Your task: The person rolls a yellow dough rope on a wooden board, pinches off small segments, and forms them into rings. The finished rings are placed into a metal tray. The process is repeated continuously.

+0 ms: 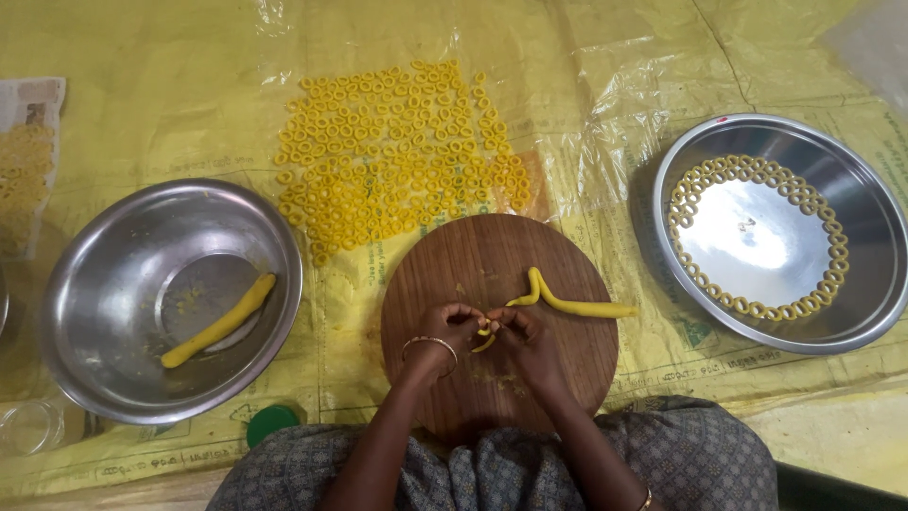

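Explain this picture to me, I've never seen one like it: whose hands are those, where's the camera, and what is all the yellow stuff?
The camera sits on a person's head and looks down at their own bare hands. The left hand and right hand pinch a small piece of yellow dough over a round wooden board, where a thin dough rope lies. Beyond it, many small dough rings cover a yellow plastic sheet. A steel bowl on the left holds a dough roll; a steel plate on the right has rings around its edge.
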